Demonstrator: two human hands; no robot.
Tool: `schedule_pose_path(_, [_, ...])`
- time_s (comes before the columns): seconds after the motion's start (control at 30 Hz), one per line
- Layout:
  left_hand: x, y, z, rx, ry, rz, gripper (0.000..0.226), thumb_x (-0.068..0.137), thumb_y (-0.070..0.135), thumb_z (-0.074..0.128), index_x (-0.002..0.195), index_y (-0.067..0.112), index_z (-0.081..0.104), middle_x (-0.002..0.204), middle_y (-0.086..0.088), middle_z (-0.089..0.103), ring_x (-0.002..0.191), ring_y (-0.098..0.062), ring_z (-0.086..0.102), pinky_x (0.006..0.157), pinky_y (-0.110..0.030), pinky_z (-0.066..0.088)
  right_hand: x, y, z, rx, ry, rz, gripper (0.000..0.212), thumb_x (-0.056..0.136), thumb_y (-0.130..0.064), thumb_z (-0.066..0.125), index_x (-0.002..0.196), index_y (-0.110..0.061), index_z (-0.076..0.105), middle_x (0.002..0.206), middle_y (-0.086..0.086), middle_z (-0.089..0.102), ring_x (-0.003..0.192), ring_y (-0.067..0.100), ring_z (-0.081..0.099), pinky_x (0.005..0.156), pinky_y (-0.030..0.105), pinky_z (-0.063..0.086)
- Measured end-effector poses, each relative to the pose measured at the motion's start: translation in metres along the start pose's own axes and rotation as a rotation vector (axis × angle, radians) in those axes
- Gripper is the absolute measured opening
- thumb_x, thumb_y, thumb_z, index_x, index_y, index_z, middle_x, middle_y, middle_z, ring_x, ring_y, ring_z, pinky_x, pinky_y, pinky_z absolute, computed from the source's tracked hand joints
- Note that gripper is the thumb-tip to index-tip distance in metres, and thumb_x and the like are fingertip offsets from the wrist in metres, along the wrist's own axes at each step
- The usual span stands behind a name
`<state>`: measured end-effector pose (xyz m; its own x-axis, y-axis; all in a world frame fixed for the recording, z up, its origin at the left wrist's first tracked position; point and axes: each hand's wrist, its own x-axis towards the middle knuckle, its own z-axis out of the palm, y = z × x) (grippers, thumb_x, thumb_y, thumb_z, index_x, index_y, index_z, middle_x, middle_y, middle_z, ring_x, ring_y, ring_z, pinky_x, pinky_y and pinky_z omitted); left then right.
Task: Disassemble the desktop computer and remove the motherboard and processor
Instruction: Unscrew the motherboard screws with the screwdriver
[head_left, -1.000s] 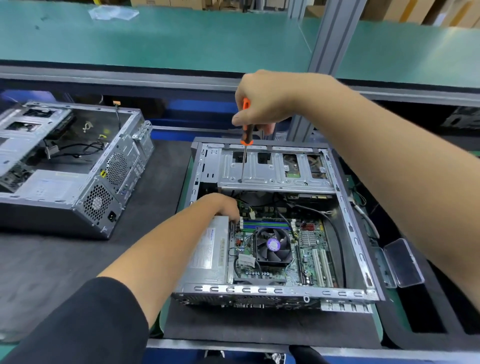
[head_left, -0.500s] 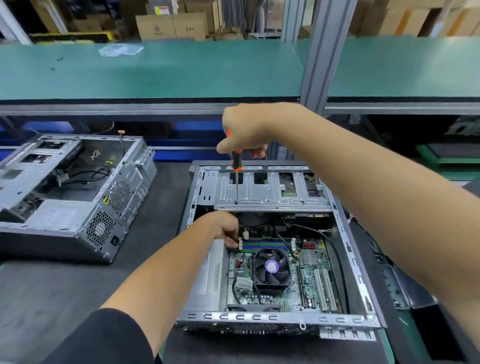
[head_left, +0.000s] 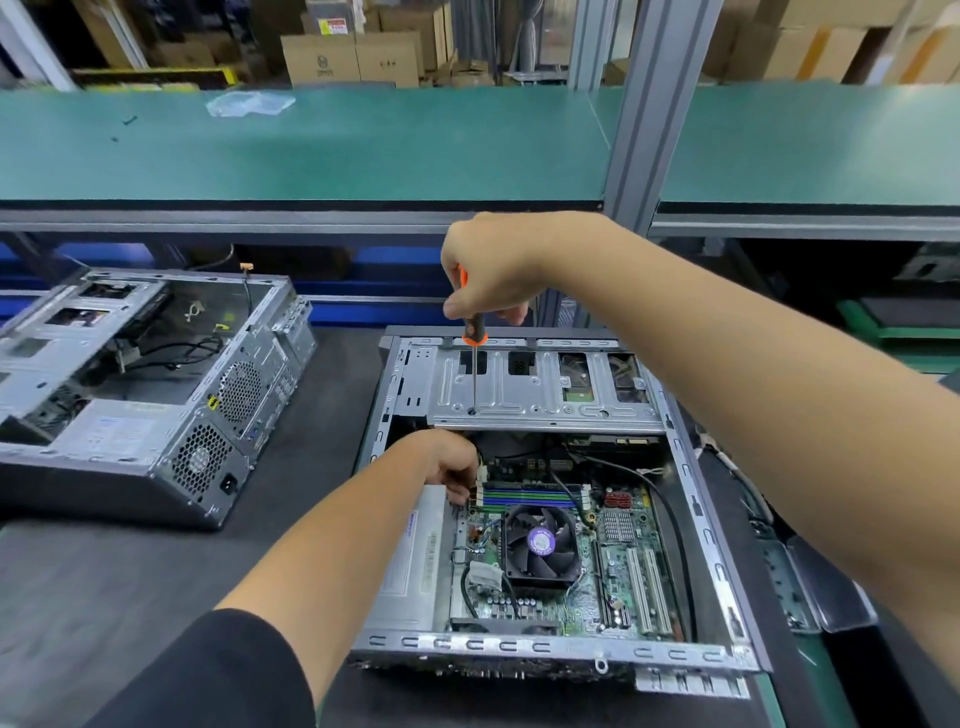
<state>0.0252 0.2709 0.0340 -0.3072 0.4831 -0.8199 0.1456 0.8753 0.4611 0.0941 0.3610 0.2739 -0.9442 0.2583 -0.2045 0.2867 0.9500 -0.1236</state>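
— What's in front of you, biggest things first?

— A long green shelf (head_left: 363, 145) runs across the top, with a grey upright post (head_left: 639, 130) through it and cardboard boxes (head_left: 353, 57) stacked behind. Below it, on the dark work mat (head_left: 104, 582), lie two opened computers. The one to my left is a second case (head_left: 145, 395), lying on its side with its fan grilles turned toward me and loose black cables inside. The one I'm working on, the desktop computer (head_left: 545, 493), sits straight ahead of me with its side panel off.

— Where's the motherboard?

— Still in the case, flat on the bottom of the near half. The motherboard (head_left: 613, 561) is green, with the black cooler fan (head_left: 540, 543) sitting over the middle of it, and the white slots to the right of the fan. I can't see the processor; the fan covers that spot. A silver power supply (head_left: 415, 561) lies just left of the board, and the metal drive cage (head_left: 540, 389) spans the far half of the case.

— And your hands?

— My right hand (head_left: 493, 275) is curled round the orange and black handle of the screwdriver (head_left: 474, 358), holding it upright, with its tip down at a hole in the cage's front left area. My left hand (head_left: 449, 462) reaches inside beside the memory slots (head_left: 530, 496), fingers bent; whether they pinch anything there I can't tell.
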Motion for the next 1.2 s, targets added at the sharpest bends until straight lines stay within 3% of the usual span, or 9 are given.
schedule_pose_path(0.13, [-0.005, 0.005, 0.003, 0.297, 0.015, 0.099, 0.031, 0.096, -0.002, 0.036, 0.123, -0.01, 0.047, 0.118, -0.025, 0.058, 0.049, -0.014, 0.06, 0.051, -0.023, 0.051, 0.004, 0.001, 0.002, 0.061, 0.042, 0.054, 0.034, 0.09, -0.036, 0.053, 0.069, -0.009, 0.053, 0.037, -0.001, 0.057, 0.036, 0.019, 0.06, 0.05, 0.027, 0.051])
schedule_pose_path(0.23, [-0.027, 0.011, -0.007, 0.574, -0.006, 0.166, 0.023, 0.096, 0.013, 0.046, 0.109, 0.001, 0.06, 0.104, -0.012, 0.065, 0.069, -0.019, 0.059, 0.061, -0.027, 0.048, 0.007, -0.001, 0.003, 0.041, 0.076, 0.073, 0.045, 0.091, -0.044, 0.05, 0.064, -0.009, 0.054, 0.044, 0.005, 0.061, 0.037, 0.02, 0.057, 0.049, 0.025, 0.046])
schedule_pose_path(0.37, [-0.078, 0.015, -0.033, 0.82, -0.113, 0.345, 0.024, 0.097, 0.034, 0.05, 0.108, 0.015, 0.061, 0.085, 0.006, 0.06, 0.064, -0.008, 0.054, 0.05, -0.011, 0.041, 0.004, -0.006, 0.002, 0.088, 0.02, 0.146, 0.051, 0.089, -0.049, 0.039, 0.068, -0.007, 0.058, 0.041, 0.002, 0.06, 0.035, 0.018, 0.06, 0.056, 0.03, 0.049])
schedule_pose_path(0.5, [-0.112, 0.017, -0.082, 0.5, 0.182, 0.577, 0.016, 0.091, 0.03, 0.062, 0.091, 0.015, 0.066, 0.081, 0.005, 0.071, 0.072, -0.01, 0.068, 0.057, -0.017, 0.049, 0.008, -0.011, -0.001, -0.011, -0.046, 0.179, 0.045, 0.094, -0.039, 0.034, 0.071, -0.009, 0.06, 0.046, 0.006, 0.064, 0.036, 0.016, 0.059, 0.056, 0.028, 0.045])
schedule_pose_path(0.57, [-0.117, 0.02, -0.096, 0.28, 0.349, 0.729, 0.021, 0.088, 0.028, 0.066, 0.106, 0.019, 0.06, 0.097, 0.006, 0.066, 0.087, -0.011, 0.064, 0.068, -0.021, 0.053, 0.009, -0.015, -0.005, -0.003, -0.097, 0.178, 0.041, 0.096, -0.035, 0.037, 0.077, -0.008, 0.06, 0.052, 0.006, 0.068, 0.043, 0.016, 0.064, 0.058, 0.028, 0.047])
schedule_pose_path(0.73, [-0.11, 0.028, -0.07, -0.063, 0.038, 1.02, 0.046, 0.095, 0.027, 0.057, 0.136, 0.02, 0.039, 0.133, 0.004, 0.052, 0.126, -0.01, 0.05, 0.107, -0.028, 0.04, 0.006, -0.02, -0.009, -0.12, -0.153, 0.039, 0.011, 0.094, -0.02, 0.052, 0.096, -0.017, 0.063, 0.069, -0.006, 0.072, 0.076, 0.014, 0.068, 0.059, 0.027, 0.04])
schedule_pose_path(0.93, [-0.103, 0.044, -0.046, -0.395, 0.314, 1.094, 0.021, 0.098, -0.004, 0.043, 0.095, 0.007, 0.061, 0.087, -0.005, 0.064, 0.082, -0.014, 0.066, 0.082, -0.025, 0.055, -0.001, -0.018, -0.012, -0.155, -0.137, -0.02, 0.023, 0.082, -0.001, 0.055, 0.096, -0.018, 0.061, 0.087, -0.002, 0.067, 0.082, 0.015, 0.057, 0.064, 0.028, 0.04])
schedule_pose_path(1.03, [-0.099, 0.044, -0.047, -0.337, 0.44, 1.113, 0.017, 0.092, 0.0, 0.058, 0.082, 0.013, 0.064, 0.076, -0.003, 0.066, 0.07, -0.014, 0.067, 0.077, -0.03, 0.056, -0.002, -0.014, -0.007, 0.028, -0.047, -0.012, 0.012, 0.087, -0.017, 0.062, 0.098, -0.017, 0.058, 0.093, 0.0, 0.063, 0.076, 0.012, 0.059, 0.061, 0.026, 0.041])
schedule_pose_path(1.2, [-0.1, 0.047, -0.05, -0.37, 0.511, 1.081, 0.014, 0.079, 0.01, 0.076, 0.072, 0.011, 0.063, 0.067, -0.003, 0.065, 0.067, -0.027, 0.069, 0.078, -0.051, 0.056, 0.003, -0.014, -0.003, -0.015, 0.034, 0.208, 0.04, 0.095, -0.043, 0.043, 0.086, -0.007, 0.059, 0.06, 0.003, 0.066, 0.05, 0.022, 0.069, 0.059, 0.029, 0.048])
